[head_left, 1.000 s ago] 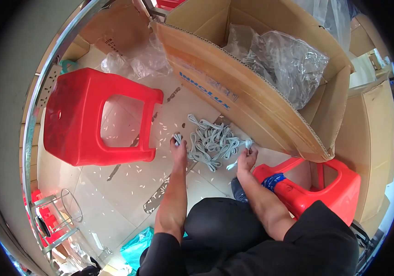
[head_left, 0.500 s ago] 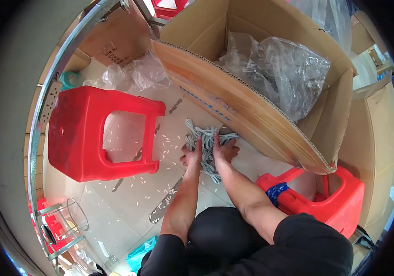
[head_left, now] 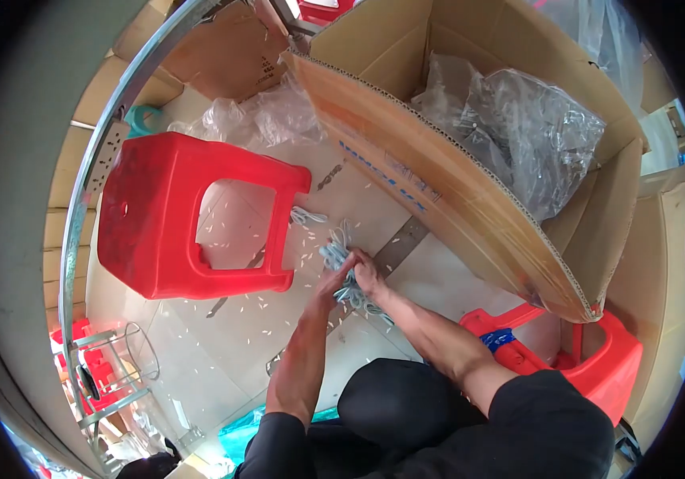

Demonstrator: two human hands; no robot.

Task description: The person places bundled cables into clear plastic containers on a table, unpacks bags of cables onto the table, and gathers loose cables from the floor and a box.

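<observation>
My left hand point(head_left: 333, 281) and my right hand point(head_left: 368, 273) are close together over the floor, thumbs near each other, closed around a gathered bunch of pale grey-white cables point(head_left: 331, 255). Coils stick out above the hands, and more loops hang below them toward my knees. Part of the bunch is hidden behind the fingers. A separate small coil of white cable point(head_left: 308, 215) lies on the floor beside the leg of a red plastic stool point(head_left: 150, 215), which rests on its side to the left.
A large open cardboard box point(head_left: 438, 184) stands at the upper right with clear plastic bags point(head_left: 530, 136) inside. Another red stool point(head_left: 606, 359) is at the right. Small white scraps point(head_left: 266, 331) dot the tiled floor. A metal frame point(head_left: 79, 239) runs along the left.
The cables spread on the floor are now drawn into a tighter bunch between my hands. One small coil lies apart at the left. The view has shifted slightly.
</observation>
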